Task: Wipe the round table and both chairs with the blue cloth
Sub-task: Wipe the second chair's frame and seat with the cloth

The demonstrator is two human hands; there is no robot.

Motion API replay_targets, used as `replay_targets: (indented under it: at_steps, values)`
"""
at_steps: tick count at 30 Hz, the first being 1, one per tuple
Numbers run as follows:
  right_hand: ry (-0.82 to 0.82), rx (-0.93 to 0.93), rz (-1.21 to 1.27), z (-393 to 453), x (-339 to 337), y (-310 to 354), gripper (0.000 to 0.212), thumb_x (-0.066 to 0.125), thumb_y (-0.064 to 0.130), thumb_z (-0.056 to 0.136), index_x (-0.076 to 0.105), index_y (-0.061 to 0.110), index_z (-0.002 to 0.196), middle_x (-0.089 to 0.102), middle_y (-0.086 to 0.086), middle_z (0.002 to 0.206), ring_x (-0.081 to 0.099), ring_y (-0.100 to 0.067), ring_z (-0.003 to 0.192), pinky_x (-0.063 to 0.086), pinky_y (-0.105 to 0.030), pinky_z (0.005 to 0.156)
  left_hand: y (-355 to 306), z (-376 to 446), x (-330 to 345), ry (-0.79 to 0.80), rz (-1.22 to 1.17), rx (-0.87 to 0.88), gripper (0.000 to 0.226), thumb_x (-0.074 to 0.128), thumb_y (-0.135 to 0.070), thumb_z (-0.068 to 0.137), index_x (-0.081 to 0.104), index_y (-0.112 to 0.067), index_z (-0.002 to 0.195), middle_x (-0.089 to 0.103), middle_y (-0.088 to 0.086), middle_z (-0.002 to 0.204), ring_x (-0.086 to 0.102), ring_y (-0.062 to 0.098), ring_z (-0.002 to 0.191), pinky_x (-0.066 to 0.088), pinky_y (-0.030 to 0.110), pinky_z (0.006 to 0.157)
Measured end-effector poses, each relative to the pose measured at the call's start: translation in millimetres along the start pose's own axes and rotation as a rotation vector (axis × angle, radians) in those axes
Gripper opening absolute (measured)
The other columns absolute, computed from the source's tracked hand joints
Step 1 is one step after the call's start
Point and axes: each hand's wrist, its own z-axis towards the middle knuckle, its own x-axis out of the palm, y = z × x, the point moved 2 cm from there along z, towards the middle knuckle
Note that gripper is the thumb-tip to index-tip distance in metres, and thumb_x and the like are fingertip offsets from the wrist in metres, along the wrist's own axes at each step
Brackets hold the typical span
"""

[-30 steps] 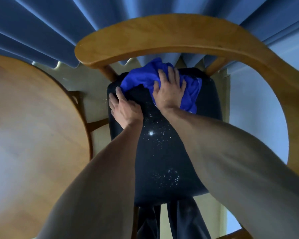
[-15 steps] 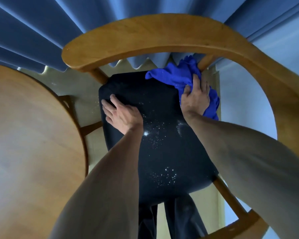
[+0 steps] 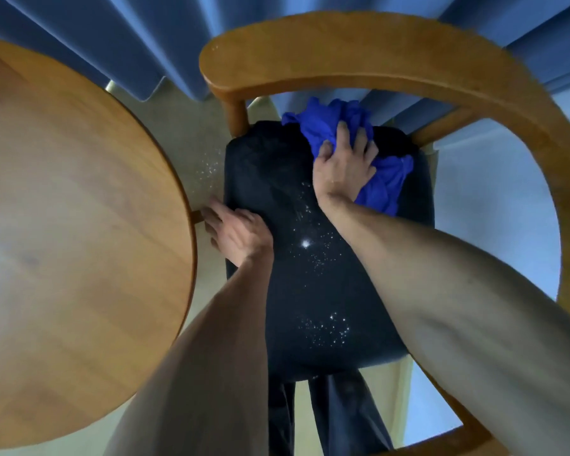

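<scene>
Gripping the bunched blue cloth (image 3: 387, 182), the right hand (image 3: 344, 166) presses it at the seat's (image 3: 310, 291) back edge; the left hand (image 3: 236, 230), fingers loose, rests on its left edge. White specks (image 3: 326, 327) remain toward the front, so this chair looks unfinished.

head view | worn on head | looks steeply down, close over chair seat (image 3: 326, 284) | single view

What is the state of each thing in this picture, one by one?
blue cloth: bunched, at the back of the seat.
right hand: grips the cloth.
left hand: rests on the seat's left edge.
chair seat: dark, speckled with white crumbs.
round table: bare wood.
curtain: hangs drawn, in folds.
</scene>
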Motion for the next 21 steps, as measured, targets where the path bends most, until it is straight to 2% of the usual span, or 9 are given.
replay_targets:
  at_steps: [2,4,9,11,14,16,18,21]
  values:
    - [0.042,-0.142,0.002,-17.9,12.1,32.5,0.046,0.047,0.039,0.093,0.050,0.032,0.138,0.042,-0.002,0.151,0.034,-0.030,0.136,0.040,-0.049,0.092,4.5,0.1,-2.8,0.012,0.007,0.001,0.057,0.043,-0.020,0.095,0.026,-0.016,0.149,0.034,0.014,0.149,0.040,0.035,0.128,0.037,0.048,0.102]
    - [0.064,-0.199,0.021,-27.5,17.8,51.0,0.043,0.051,0.037,0.091,0.053,0.031,0.134,0.044,-0.001,0.149,0.035,-0.029,0.136,0.039,-0.048,0.091,5.4,-1.3,-5.9,0.016,0.009,0.000,0.056,0.042,-0.019,0.094,0.027,-0.016,0.148,0.034,0.014,0.149,0.038,0.035,0.130,0.036,0.047,0.102]
    - [0.072,-0.288,-0.004,-14.8,9.2,24.2,0.043,0.059,0.035,0.089,0.055,0.028,0.131,0.049,0.001,0.145,0.039,-0.027,0.135,0.040,-0.045,0.089,-3.5,-11.4,-3.1,0.018,0.018,0.035,0.051,0.043,-0.015,0.092,0.034,-0.010,0.142,0.036,0.017,0.145,0.040,0.038,0.127,0.036,0.047,0.101]
    - [0.042,-0.202,0.016,-6.5,2.2,-5.2,0.044,0.057,0.032,0.089,0.054,0.030,0.133,0.045,0.004,0.148,0.036,-0.024,0.139,0.037,-0.043,0.092,-10.3,-18.8,-0.1,0.029,0.025,0.078,0.051,0.043,-0.016,0.091,0.036,-0.011,0.140,0.038,0.016,0.143,0.041,0.037,0.126,0.036,0.047,0.100]
    - [-0.012,0.070,0.064,9.0,-16.2,-67.4,0.046,0.052,0.030,0.091,0.049,0.031,0.137,0.038,0.004,0.153,0.030,-0.023,0.143,0.034,-0.045,0.097,-21.4,-29.3,4.2,0.041,0.061,0.152,0.053,0.044,-0.017,0.092,0.033,-0.014,0.144,0.037,0.015,0.146,0.039,0.035,0.128,0.032,0.046,0.105]
    - [-0.009,0.173,0.079,14.4,-30.5,-112.9,0.047,0.050,0.029,0.091,0.047,0.029,0.138,0.037,0.003,0.154,0.030,-0.023,0.142,0.035,-0.047,0.100,-26.4,-35.0,6.8,0.038,0.082,0.161,0.054,0.043,-0.019,0.093,0.031,-0.016,0.145,0.033,0.015,0.150,0.034,0.034,0.134,0.032,0.047,0.108]
    - [0.014,0.156,0.094,16.5,-38.1,-144.0,0.046,0.050,0.027,0.092,0.047,0.028,0.138,0.037,0.003,0.154,0.030,-0.023,0.142,0.037,-0.050,0.100,-31.3,-40.3,12.0,0.041,0.079,0.128,0.054,0.043,-0.018,0.094,0.030,-0.016,0.146,0.025,0.014,0.156,0.025,0.033,0.141,0.030,0.047,0.111]
    - [0.035,0.073,0.112,17.9,-37.7,-155.8,0.045,0.051,0.030,0.093,0.047,0.029,0.138,0.037,0.003,0.153,0.031,-0.025,0.140,0.037,-0.051,0.098,-36.4,-55.4,14.5,0.045,0.068,0.078,0.055,0.040,-0.016,0.094,0.029,-0.016,0.148,0.013,0.011,0.162,0.013,0.029,0.147,0.028,0.046,0.111]
